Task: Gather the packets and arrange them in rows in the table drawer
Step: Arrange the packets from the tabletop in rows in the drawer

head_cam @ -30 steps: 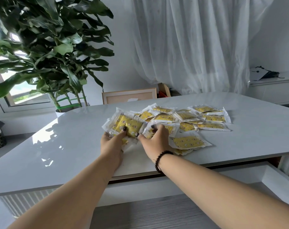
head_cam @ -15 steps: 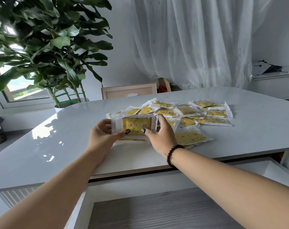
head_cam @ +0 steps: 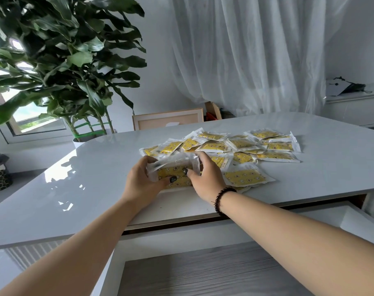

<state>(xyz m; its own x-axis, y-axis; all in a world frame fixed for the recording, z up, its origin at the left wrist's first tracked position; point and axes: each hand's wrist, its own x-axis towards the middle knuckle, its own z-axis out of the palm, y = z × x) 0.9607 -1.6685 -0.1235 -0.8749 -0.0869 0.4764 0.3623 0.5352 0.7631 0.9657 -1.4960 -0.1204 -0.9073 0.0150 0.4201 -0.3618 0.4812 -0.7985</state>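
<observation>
Left hand point(head_cam: 142, 184) and right hand point(head_cam: 205, 180) grip a packet stack point(head_cam: 174, 175) on the table point(head_cam: 75, 189).

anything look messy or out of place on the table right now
Nothing damaged or spilled. The loose packets lie scattered and overlapping at odd angles on the table, not in rows. The left hand and right hand hold a small stack of packets near the table's front edge. The drawer below is open.

No text can be read; the yellow packets point(head_cam: 243, 177) carry only small printed figures, too blurred to tell any words.
</observation>
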